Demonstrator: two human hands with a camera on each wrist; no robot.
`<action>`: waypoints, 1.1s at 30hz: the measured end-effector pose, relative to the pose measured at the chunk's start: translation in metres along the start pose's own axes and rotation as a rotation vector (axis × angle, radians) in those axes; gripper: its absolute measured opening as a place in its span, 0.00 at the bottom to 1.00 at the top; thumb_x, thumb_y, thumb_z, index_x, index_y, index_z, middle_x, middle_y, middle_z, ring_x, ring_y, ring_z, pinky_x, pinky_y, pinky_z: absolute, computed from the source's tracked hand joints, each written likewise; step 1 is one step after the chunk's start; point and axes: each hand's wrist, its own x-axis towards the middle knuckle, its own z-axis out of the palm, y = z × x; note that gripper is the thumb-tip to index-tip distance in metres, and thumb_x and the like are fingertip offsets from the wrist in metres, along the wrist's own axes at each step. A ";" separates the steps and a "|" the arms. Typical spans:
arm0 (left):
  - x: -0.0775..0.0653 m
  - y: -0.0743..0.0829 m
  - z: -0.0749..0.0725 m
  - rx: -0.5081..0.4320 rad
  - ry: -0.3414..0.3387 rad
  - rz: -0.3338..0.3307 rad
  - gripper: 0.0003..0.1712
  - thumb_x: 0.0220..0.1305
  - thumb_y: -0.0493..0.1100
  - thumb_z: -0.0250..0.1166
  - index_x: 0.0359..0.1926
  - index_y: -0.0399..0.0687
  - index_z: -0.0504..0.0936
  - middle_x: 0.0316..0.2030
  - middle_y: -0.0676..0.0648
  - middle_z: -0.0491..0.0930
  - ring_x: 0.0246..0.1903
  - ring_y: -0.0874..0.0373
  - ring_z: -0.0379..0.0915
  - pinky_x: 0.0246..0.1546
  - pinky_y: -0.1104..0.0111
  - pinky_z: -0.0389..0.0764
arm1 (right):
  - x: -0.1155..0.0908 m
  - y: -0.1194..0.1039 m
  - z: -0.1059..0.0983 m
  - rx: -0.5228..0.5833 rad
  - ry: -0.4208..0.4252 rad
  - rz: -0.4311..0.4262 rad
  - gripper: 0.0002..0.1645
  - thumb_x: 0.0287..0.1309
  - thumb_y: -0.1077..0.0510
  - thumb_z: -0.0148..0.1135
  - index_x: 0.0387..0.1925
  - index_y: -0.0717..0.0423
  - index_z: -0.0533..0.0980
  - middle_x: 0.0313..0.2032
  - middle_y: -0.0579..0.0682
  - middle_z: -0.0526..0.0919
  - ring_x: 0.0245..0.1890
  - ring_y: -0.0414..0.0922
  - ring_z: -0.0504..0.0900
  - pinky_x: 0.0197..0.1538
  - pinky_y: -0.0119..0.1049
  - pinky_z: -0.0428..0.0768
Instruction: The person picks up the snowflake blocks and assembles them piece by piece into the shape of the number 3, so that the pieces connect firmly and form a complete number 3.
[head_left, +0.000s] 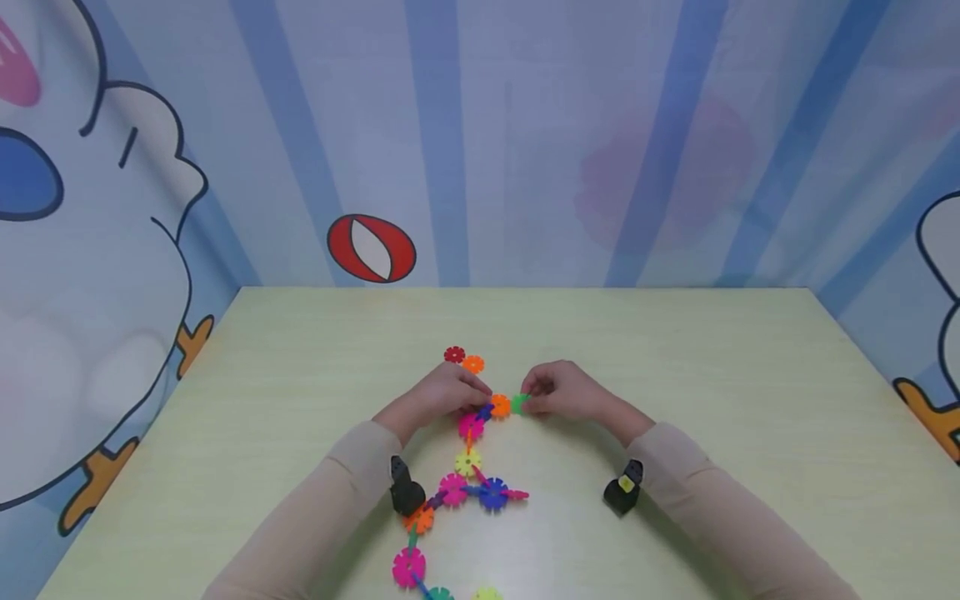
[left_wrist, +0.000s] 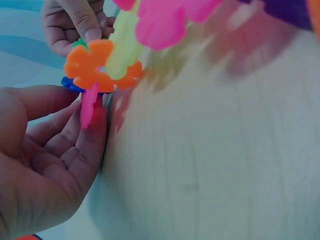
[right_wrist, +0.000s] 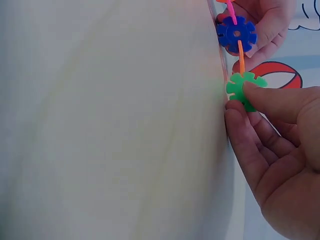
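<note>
My right hand [head_left: 573, 396] pinches a green notched plastic snowflake disc [right_wrist: 242, 90] between thumb and fingertips. The green disc meets the edge of an orange disc [head_left: 500, 406]; how deep they interlock I cannot tell. On the orange disc's other side is a blue disc [right_wrist: 237, 34], which my left hand [head_left: 438, 398] holds at its edge with thumb and fingers. A pink disc [head_left: 471, 427] follows, then a yellow disc [head_left: 468, 462], in a chain running toward me across the table. My left fingers hide part of the blue disc in the head view.
Beyond my left hand lie a red disc [head_left: 454, 355] and an orange one at the back. A side branch with a blue disc [head_left: 493, 495] sticks out right. A yellow-green disc [head_left: 487, 594] sits at the front edge of view. The pale table [head_left: 712, 350] meets a printed wall.
</note>
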 end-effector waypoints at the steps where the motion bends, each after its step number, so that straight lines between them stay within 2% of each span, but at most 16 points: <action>1: 0.000 0.000 0.000 0.000 0.000 0.001 0.13 0.64 0.41 0.64 0.47 0.42 0.85 0.35 0.48 0.83 0.35 0.58 0.76 0.37 0.71 0.78 | 0.000 -0.001 0.001 -0.008 0.005 -0.004 0.06 0.57 0.63 0.65 0.35 0.62 0.78 0.28 0.49 0.81 0.26 0.41 0.77 0.34 0.34 0.80; 7: -0.001 -0.003 0.002 -0.025 0.018 -0.015 0.12 0.63 0.40 0.64 0.46 0.43 0.86 0.37 0.49 0.83 0.37 0.57 0.75 0.39 0.71 0.78 | -0.001 -0.003 0.004 -0.028 0.031 -0.024 0.05 0.56 0.63 0.65 0.33 0.60 0.78 0.27 0.48 0.81 0.24 0.40 0.77 0.31 0.32 0.78; 19: -0.003 -0.007 0.005 -0.089 0.053 -0.016 0.11 0.64 0.37 0.63 0.46 0.41 0.86 0.39 0.47 0.84 0.37 0.57 0.76 0.41 0.70 0.79 | -0.003 -0.007 0.007 0.020 0.042 -0.045 0.05 0.56 0.63 0.66 0.33 0.61 0.78 0.26 0.49 0.82 0.25 0.41 0.79 0.32 0.34 0.79; 24: -0.004 -0.008 0.005 -0.101 0.052 -0.031 0.12 0.64 0.37 0.63 0.47 0.41 0.85 0.40 0.47 0.83 0.39 0.57 0.77 0.43 0.69 0.80 | -0.001 -0.008 0.009 0.009 0.046 -0.051 0.05 0.56 0.63 0.67 0.32 0.62 0.79 0.26 0.49 0.82 0.25 0.40 0.79 0.32 0.34 0.79; 33: -0.006 -0.009 0.005 -0.130 0.070 -0.052 0.12 0.64 0.37 0.63 0.47 0.41 0.85 0.42 0.46 0.83 0.41 0.56 0.77 0.44 0.68 0.80 | 0.002 -0.006 0.013 0.060 0.074 -0.097 0.05 0.53 0.65 0.68 0.29 0.64 0.79 0.24 0.52 0.84 0.23 0.39 0.80 0.30 0.33 0.79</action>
